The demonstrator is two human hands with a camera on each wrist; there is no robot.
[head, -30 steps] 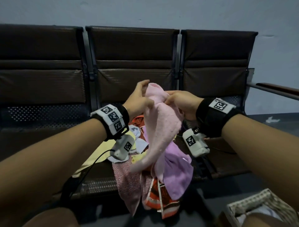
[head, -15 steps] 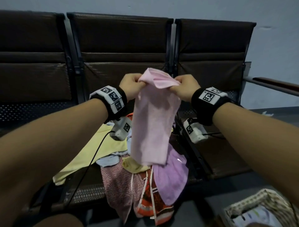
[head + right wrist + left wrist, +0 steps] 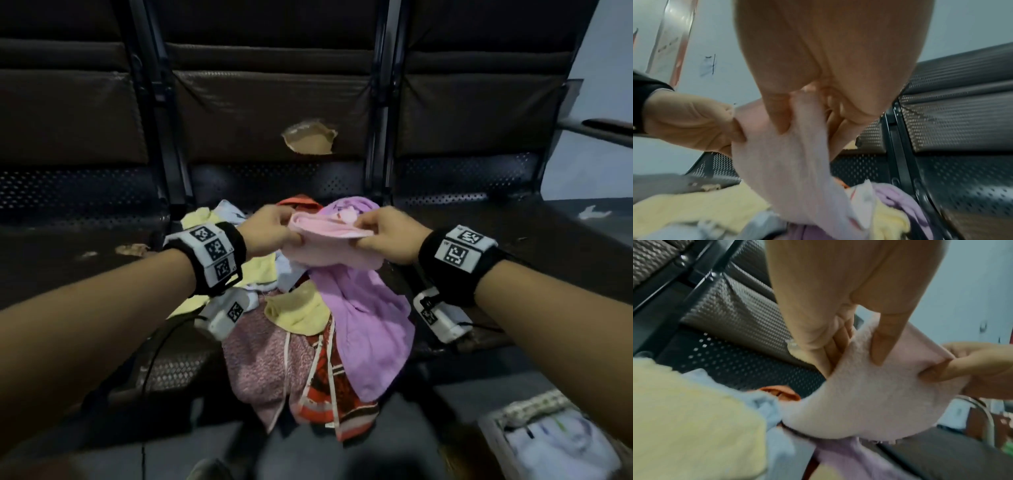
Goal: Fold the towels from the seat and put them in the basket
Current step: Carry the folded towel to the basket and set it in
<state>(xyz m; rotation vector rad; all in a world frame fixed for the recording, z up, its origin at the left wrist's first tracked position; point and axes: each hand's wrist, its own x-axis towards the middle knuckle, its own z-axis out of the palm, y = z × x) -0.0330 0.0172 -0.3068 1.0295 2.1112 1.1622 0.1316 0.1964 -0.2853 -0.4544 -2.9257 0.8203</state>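
Observation:
A pale pink towel (image 3: 330,240) hangs doubled over between both hands, low above the pile on the middle seat. My left hand (image 3: 274,229) pinches its left end, thumb on the near face (image 3: 882,344). My right hand (image 3: 382,233) pinches the right end the same way (image 3: 777,116). Under it lie a purple towel (image 3: 370,318), a yellow towel (image 3: 298,313), a mottled pink towel (image 3: 263,366), a red patterned cloth (image 3: 329,394) and pale blue cloth (image 3: 287,270). The basket (image 3: 524,411) sits on the floor at lower right with white cloth inside.
A row of dark padded seats (image 3: 270,99) runs across the back; the middle backrest has a torn hole (image 3: 310,137). A metal armrest (image 3: 603,128) juts out at the right. Cables hang from both wrist cameras.
The pink towel hung long from both hands at chest height; now it is folded shorter and both hands have lowered it close to the pile on the seat.

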